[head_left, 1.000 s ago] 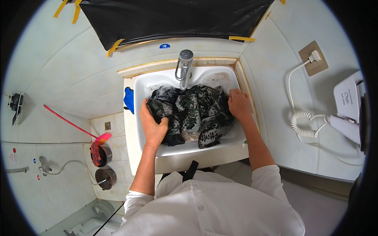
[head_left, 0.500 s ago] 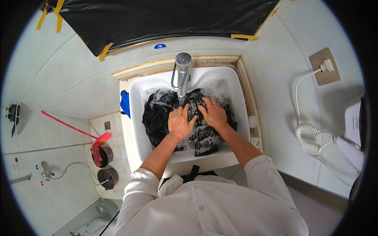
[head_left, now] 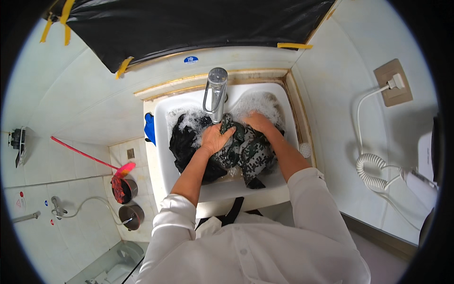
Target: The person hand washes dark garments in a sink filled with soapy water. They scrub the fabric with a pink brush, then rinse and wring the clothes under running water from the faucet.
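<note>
Soapy water and wet clothes fill the white washbasin (head_left: 163,156). My left hand (head_left: 214,140) grips a bunched part of a green-grey camouflage garment (head_left: 257,151) near the middle, its thumb laid across the cloth. My right hand (head_left: 257,121) reaches into the suds at the garment's far right side, the fingers mostly hidden by foam and fabric. Left of the camouflage garment a black cloth (head_left: 184,149) lies crumpled and partly under water. A chrome faucet (head_left: 217,92) stands at the back of the basin, just beyond my left hand.
Over the counter's left edge hangs a blue cloth (head_left: 150,128). To the left on the floor are a dark bucket (head_left: 131,217), another bucket with red and black cloth (head_left: 124,189), and a pink-handled broom (head_left: 85,152). At right, a coiled white cord (head_left: 371,163) runs from a wall socket (head_left: 393,83).
Both hands lay spread on the cloth; now the left grips it and the right has pushed further into the suds. The camouflage garment is more bunched and its lower end has shifted right.
</note>
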The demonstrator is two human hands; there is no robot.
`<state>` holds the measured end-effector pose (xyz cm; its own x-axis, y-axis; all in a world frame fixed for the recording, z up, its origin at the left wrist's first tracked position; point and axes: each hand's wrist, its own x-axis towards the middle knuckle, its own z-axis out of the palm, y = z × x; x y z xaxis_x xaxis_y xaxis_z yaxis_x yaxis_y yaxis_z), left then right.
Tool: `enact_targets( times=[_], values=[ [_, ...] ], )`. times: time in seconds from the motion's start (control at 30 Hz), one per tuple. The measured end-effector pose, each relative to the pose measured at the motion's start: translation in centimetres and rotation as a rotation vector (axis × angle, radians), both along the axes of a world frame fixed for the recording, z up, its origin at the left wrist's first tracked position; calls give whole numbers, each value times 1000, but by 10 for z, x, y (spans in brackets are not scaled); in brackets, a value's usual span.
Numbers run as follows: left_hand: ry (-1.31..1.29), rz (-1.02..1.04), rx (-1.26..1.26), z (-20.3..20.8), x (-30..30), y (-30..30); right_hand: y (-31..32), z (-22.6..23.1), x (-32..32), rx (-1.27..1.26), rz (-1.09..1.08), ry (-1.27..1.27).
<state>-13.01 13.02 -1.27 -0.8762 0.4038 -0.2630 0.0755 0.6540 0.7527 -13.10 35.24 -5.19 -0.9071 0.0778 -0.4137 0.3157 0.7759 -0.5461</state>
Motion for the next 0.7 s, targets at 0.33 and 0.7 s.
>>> enact_targets(
  times=[0.33, 0.7],
  values=[
    [-136, 54, 438, 67, 44, -61, 23, 113, 43, -402, 178, 537],
    [299, -494, -605, 104, 71, -3, -40, 57, 120, 191, 147, 347]
  ],
)
